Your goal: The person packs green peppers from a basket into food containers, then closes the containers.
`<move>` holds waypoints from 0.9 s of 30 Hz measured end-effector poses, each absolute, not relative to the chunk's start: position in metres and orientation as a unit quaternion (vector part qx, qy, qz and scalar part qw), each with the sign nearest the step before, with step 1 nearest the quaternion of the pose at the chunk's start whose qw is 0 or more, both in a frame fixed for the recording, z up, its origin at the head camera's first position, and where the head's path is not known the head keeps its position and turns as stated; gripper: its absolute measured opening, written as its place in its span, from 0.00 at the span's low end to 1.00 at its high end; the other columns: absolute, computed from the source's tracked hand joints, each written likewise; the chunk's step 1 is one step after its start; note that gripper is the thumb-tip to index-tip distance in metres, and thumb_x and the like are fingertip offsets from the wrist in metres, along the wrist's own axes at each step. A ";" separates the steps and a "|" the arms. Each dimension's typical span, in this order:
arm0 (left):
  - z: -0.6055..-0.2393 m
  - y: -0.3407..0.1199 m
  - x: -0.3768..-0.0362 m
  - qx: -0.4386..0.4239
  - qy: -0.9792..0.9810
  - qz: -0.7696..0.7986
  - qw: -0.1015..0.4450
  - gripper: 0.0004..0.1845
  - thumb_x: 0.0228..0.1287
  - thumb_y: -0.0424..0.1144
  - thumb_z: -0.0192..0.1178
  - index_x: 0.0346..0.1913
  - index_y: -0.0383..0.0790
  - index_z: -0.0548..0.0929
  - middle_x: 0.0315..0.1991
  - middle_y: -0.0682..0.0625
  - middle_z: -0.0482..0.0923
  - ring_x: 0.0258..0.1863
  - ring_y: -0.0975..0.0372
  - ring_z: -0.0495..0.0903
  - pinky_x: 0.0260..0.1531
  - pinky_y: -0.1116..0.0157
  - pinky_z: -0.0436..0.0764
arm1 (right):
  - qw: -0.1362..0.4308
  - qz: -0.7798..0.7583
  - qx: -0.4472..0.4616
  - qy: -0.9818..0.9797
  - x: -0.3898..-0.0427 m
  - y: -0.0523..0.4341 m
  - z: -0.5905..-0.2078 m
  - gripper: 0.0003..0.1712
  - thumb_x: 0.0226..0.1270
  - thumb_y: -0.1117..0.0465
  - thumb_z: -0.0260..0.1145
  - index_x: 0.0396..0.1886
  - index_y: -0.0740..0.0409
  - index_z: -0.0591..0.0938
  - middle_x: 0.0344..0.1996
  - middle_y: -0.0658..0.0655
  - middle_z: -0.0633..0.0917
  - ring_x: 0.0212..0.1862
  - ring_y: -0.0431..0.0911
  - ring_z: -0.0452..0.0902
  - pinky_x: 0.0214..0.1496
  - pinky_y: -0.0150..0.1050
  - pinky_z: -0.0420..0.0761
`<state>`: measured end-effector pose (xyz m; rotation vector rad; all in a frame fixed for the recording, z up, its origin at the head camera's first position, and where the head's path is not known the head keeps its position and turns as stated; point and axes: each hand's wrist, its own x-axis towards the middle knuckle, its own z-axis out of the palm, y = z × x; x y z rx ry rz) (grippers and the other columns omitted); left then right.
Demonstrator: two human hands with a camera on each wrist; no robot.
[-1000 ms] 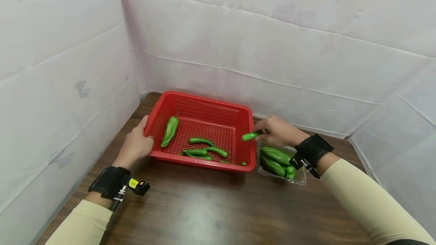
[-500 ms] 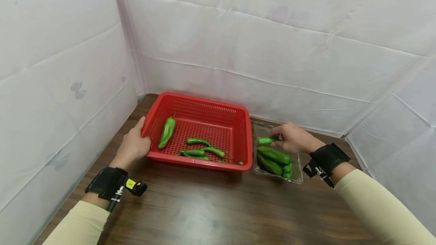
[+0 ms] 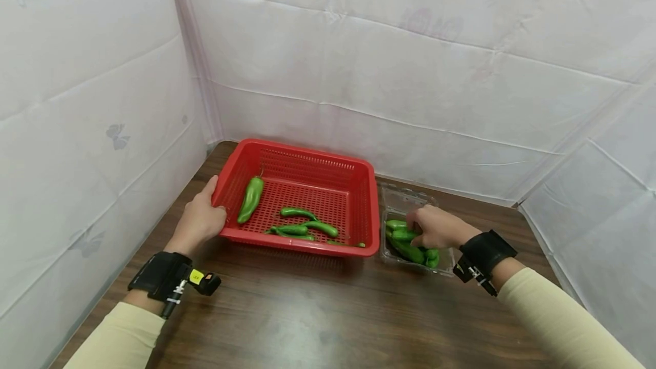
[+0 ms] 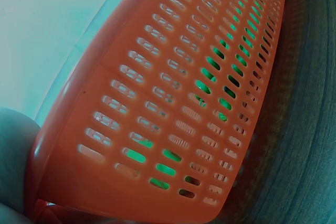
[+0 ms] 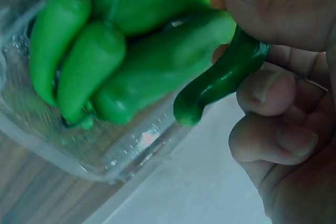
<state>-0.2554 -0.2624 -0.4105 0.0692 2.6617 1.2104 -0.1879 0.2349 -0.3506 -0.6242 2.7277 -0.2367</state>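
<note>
My left hand (image 3: 200, 220) grips the left rim of a red perforated plastic basket (image 3: 373, 204), thumb at the near corner. In the left wrist view the slotted wall of the basket (image 4: 68, 184) fills most of the picture. With my right hand (image 3: 439, 228) I pinch a small curved green chili pepper (image 5: 233, 66) between thumb and fingers, low over a clear plastic box (image 3: 402, 198). Several larger green peppers (image 5: 152, 61) lie in that box beside the held one. Inside the basket are a big green pepper (image 3: 251, 200) and several thin green chilies (image 3: 323, 227).
Box and basket stand side by side on a dark wood table (image 3: 287, 306), near its back edge. White sheeting (image 3: 328, 61) hangs behind the table and along both sides.
My right hand has carried the chili from over the basket's right rim to the clear box and lowered it onto the peppers there. My left hand stays on the basket rim.
</note>
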 end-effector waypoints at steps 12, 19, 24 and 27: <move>-0.412 -0.262 -0.255 0.026 0.905 0.411 0.108 0.43 0.73 0.34 0.44 0.85 0.39 0.35 0.70 0.22 0.66 0.56 0.40 0.77 0.50 0.44 0.79 | 0.178 -0.107 -0.208 0.956 -0.179 0.228 -0.373 0.15 0.60 0.61 0.79 0.27 0.52 0.78 0.21 0.44 0.66 0.25 0.36 0.60 0.30 0.32 0.64; -0.411 -0.262 -0.255 0.025 0.905 0.410 0.110 0.43 0.73 0.34 0.44 0.85 0.39 0.35 0.70 0.22 0.66 0.55 0.40 0.77 0.49 0.46 0.80 | 0.190 -0.121 -0.210 0.951 -0.178 0.228 -0.375 0.10 0.63 0.70 0.68 0.27 0.52 0.79 0.18 0.43 0.64 0.22 0.35 0.57 0.29 0.32 0.62; -0.409 -0.262 -0.255 0.023 0.907 0.407 0.109 0.43 0.73 0.34 0.44 0.85 0.38 0.36 0.70 0.22 0.66 0.55 0.40 0.76 0.50 0.44 0.78 | 0.188 -0.120 -0.204 0.953 -0.178 0.227 -0.377 0.07 0.63 0.68 0.69 0.28 0.52 0.82 0.18 0.42 0.71 0.22 0.34 0.63 0.30 0.32 0.67; -0.409 -0.262 -0.255 0.025 0.907 0.405 0.109 0.43 0.73 0.34 0.44 0.85 0.38 0.36 0.70 0.22 0.66 0.55 0.40 0.76 0.50 0.44 0.79 | 0.188 -0.122 -0.204 0.953 -0.177 0.227 -0.378 0.04 0.65 0.62 0.73 0.31 0.52 0.86 0.21 0.43 0.80 0.24 0.33 0.71 0.32 0.32 0.74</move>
